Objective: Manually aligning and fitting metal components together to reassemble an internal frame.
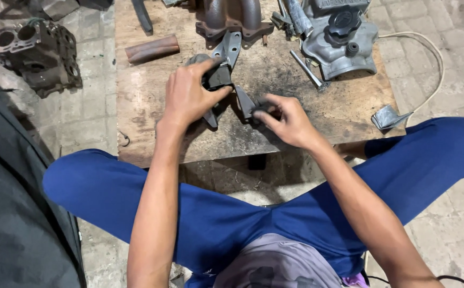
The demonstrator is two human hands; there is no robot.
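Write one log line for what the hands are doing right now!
left hand: grips dark metal bracket | right hand: pinches small dark part | surface: stained wooden board | nearby: rusty tube, grey engine cover

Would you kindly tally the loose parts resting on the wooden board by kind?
Dark bracket under the hands: 1
Rusty manifold: 1
Grey cast engine cover: 1
Rusty tube: 1
Metal rod: 1
Total: 5, all on the wooden board.

Both hands forward, close together; left hand [189, 98] fingers curled downward, right hand [290, 124] pinching.
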